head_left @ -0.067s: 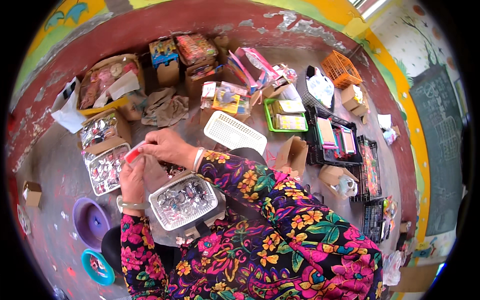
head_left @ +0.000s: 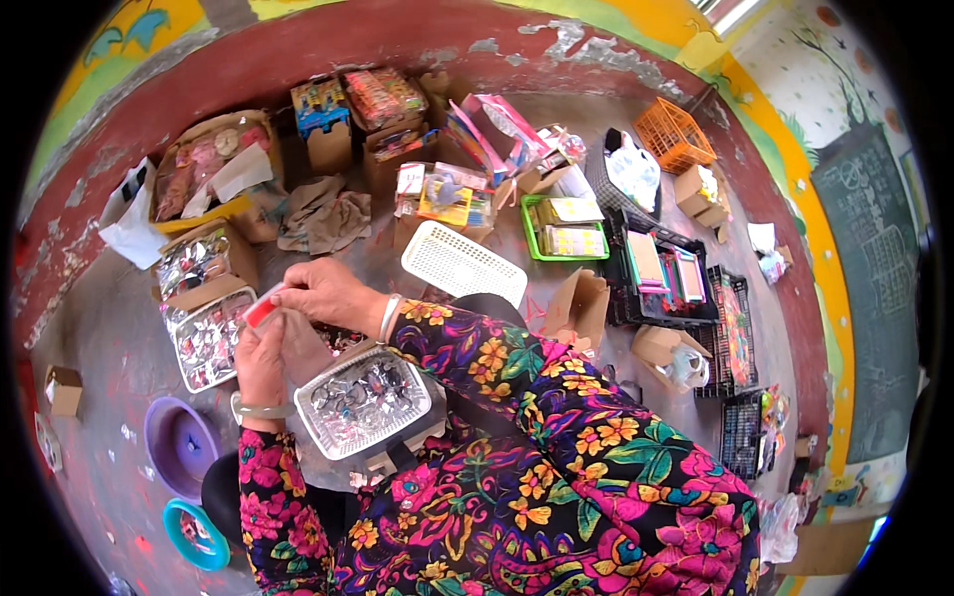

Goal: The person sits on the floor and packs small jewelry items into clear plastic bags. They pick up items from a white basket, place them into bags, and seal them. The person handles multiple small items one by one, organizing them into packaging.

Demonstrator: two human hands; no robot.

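Both my hands are raised together over the floor, pinching a small clear plastic bag with a red part point(head_left: 260, 314) at its top. My left hand point(head_left: 260, 366), with a bangle at the wrist, grips it from below. From the right, my right hand point(head_left: 330, 295) closes its thumb and fingers on the upper edge. Below and right of them sits a white plastic basket point(head_left: 310, 425) full of small, clear-wrapped pieces, some dark. Another white basket point(head_left: 189, 373) beyond my left hand holds similar shiny packets. The bag's exact contents are too small to make out.
An upturned-looking white perforated basket point(head_left: 462, 260) lies ahead. Purple point(head_left: 156, 442) and turquoise point(head_left: 175, 541) basins stand at left. Along the wall are several cardboard boxes of goods. A green basket point(head_left: 529, 230), black crates point(head_left: 618, 303) and an orange crate point(head_left: 651, 121) stand at right.
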